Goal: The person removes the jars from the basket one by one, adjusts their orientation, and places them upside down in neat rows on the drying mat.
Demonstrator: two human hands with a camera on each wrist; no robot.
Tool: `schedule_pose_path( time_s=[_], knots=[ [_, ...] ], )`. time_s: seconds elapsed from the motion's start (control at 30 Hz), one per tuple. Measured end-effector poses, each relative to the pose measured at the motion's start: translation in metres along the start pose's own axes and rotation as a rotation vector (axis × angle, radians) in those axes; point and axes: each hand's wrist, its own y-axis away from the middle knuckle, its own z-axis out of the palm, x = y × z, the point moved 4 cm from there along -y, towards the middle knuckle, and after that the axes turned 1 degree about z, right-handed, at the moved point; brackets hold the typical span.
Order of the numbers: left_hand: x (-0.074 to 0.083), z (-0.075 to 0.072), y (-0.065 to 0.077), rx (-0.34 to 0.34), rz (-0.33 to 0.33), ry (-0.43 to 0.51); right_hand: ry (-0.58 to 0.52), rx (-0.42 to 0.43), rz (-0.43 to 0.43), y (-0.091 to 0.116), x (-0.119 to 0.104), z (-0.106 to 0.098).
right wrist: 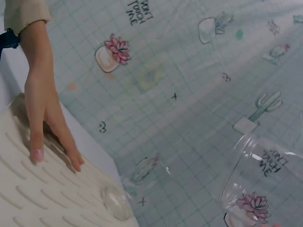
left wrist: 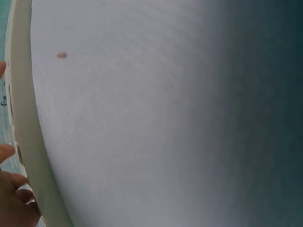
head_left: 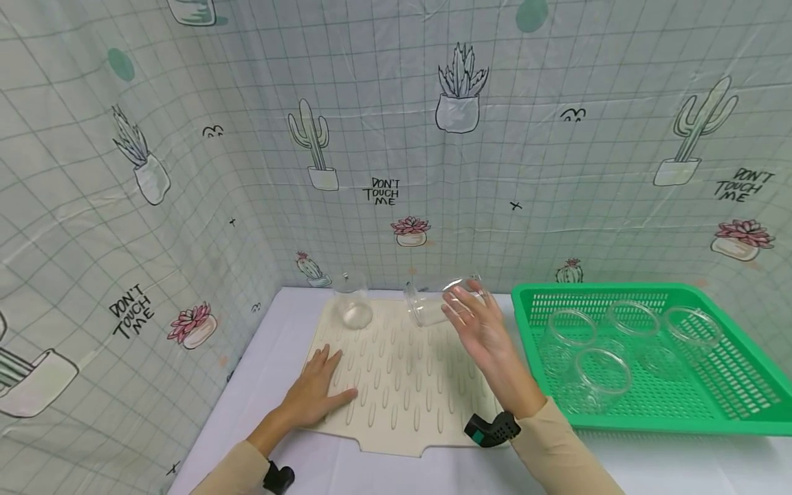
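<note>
A clear wide-rimmed jar (head_left: 433,302) lies sideways in the air over the back right of a cream ridged mat (head_left: 396,436), its rim toward the left. My right hand (head_left: 479,326) holds it round its right end, fingers curled over the side. The same jar (right wrist: 258,177) shows at the lower right of the right wrist view. My left hand (head_left: 312,392) rests on the mat's left edge with fingers and thumb spread. Another clear jar (head_left: 355,313) stands at the mat's back left corner. In the left wrist view, the mat's edge (left wrist: 23,94) runs down the left side.
To the right stands a green plastic basket (head_left: 652,423) with several clear jars (head_left: 603,375) inside, rims up. A white cloth (head_left: 247,381) covers the table. Behind and at the left hangs a grid-patterned curtain (head_left: 371,137) with cactus drawings.
</note>
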Motion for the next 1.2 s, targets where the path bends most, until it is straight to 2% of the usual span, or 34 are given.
schedule_pose_path(
  time_s=[0.27, 0.63, 0.83, 1.2],
  knots=[
    [-0.006, 0.002, 0.003, -0.037, -0.025, -0.022, 0.056, 0.059, 0.020, -0.014, 0.011, 0.002],
    [-0.007, 0.003, 0.001, -0.048, -0.018, -0.026, 0.266, 0.083, 0.026, -0.042, 0.027, 0.003],
    [-0.008, 0.005, 0.001, -0.043, -0.018, -0.025, 0.485, 0.079, 0.012, -0.056, 0.036, 0.000],
    [-0.010, 0.006, -0.001, -0.048, -0.028, -0.023, 0.833, 0.012, -0.052, -0.081, 0.056, -0.003]
  ],
)
